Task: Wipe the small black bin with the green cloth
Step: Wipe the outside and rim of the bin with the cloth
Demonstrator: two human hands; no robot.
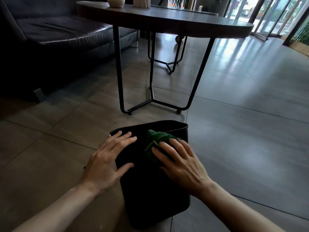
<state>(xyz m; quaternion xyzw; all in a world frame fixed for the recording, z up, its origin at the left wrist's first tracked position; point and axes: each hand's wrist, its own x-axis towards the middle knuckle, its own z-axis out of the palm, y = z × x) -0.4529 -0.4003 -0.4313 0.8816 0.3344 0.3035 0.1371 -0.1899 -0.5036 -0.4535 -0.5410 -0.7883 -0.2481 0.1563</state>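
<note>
On a grey tiled floor (234, 131), a dark sofa (50, 36) fills the far left corner beside a round table (167, 19) on black metal legs. Just in front of the table's feet, a black bin (150, 190) lies on its side, mouth toward the table. The left hand (107, 158) lies flat and spread on the bin's upper wall near the rim, gripping nothing. The right hand (180, 163), fingers splayed, presses a crumpled green cloth (158, 139) against that wall, beside the rim.
</note>
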